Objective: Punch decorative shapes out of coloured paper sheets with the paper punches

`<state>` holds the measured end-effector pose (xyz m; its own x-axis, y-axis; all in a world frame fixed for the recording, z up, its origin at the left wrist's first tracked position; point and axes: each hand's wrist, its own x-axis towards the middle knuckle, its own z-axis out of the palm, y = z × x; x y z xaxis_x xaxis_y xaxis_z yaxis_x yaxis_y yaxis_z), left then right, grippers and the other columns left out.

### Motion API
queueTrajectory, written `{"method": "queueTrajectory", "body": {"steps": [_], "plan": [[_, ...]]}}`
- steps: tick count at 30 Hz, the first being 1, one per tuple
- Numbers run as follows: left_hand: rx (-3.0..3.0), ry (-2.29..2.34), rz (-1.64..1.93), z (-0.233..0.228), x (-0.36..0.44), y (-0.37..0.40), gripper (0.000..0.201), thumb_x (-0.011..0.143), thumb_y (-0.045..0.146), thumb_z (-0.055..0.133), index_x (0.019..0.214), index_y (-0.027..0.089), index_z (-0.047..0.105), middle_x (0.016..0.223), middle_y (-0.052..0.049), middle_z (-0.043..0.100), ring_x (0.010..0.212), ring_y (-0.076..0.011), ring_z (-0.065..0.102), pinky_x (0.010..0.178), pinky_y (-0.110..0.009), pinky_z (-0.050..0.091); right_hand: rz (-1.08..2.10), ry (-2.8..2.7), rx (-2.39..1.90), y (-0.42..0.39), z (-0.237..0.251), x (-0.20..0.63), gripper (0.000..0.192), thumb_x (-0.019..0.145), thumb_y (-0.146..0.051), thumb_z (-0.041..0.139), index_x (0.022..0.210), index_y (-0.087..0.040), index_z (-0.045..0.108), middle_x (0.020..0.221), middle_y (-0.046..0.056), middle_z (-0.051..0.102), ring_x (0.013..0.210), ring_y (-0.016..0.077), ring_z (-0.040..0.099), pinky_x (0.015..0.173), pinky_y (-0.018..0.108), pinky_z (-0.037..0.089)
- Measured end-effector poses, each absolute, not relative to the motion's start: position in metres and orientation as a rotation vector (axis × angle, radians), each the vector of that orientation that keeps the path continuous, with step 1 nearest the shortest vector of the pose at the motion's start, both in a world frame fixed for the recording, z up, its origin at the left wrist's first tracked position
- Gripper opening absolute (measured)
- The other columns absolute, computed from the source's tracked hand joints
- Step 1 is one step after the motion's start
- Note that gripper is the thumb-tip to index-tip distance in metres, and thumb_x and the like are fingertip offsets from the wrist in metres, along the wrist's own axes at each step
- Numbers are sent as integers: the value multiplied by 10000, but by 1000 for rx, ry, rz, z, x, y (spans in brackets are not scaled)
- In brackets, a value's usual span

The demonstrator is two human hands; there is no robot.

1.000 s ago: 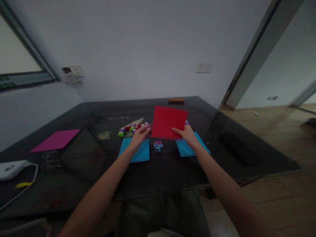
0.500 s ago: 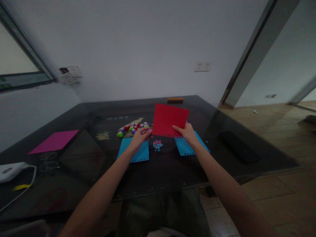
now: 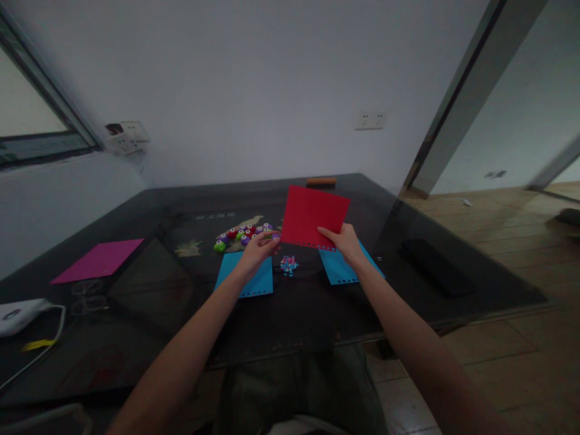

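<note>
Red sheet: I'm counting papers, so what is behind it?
Part of one blue sheet shows below the red sheet; the right hand hides more of the blue. Anything else directly behind is covered from view.

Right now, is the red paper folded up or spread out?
Spread out. The red paper shows one broad face with no visible fold, gripped by the right hand near its lower right corner.

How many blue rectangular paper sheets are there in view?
2. One blue sheet lies partly behind the left hand; another blue sheet, partly behind the right hand and the red paper sheet. Others may be hidden.
</note>
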<state>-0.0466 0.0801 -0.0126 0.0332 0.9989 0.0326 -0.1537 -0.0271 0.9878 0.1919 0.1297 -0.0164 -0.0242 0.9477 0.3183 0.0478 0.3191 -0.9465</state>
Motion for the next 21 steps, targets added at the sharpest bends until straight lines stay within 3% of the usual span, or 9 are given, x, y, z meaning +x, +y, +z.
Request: {"method": "queueTrajectory", "body": {"steps": [9,14,21], "plan": [[1147,1065,1239,-12,-43,78,389,656,298,718,1001,166,595,862,-47,635,704,-120,603,646,-240,467,927,-1366,-1007,132,-15,194,469,620,-430,715,1000,-163,649,1031,117,662,925,272,632,815,415,521],[1224,1023,1163,-15,-36,73,369,673,311,706,990,157,596,967,-92,655,786,-149,622,728,-279,482,883,-1349,-1036,131,-15,195,466,625,-450,704,972,-143,654,1001,121,672,901,271,638,812,412,520],[1287,970,1127,-8,-25,63,362,659,286,720,971,161,584,951,-85,667,806,-179,634,787,-336,485,840,-1366,-995,125,-8,190,466,636,-446,694,993,-149,644,1018,98,670,920,249,632,841,384,508]]}}
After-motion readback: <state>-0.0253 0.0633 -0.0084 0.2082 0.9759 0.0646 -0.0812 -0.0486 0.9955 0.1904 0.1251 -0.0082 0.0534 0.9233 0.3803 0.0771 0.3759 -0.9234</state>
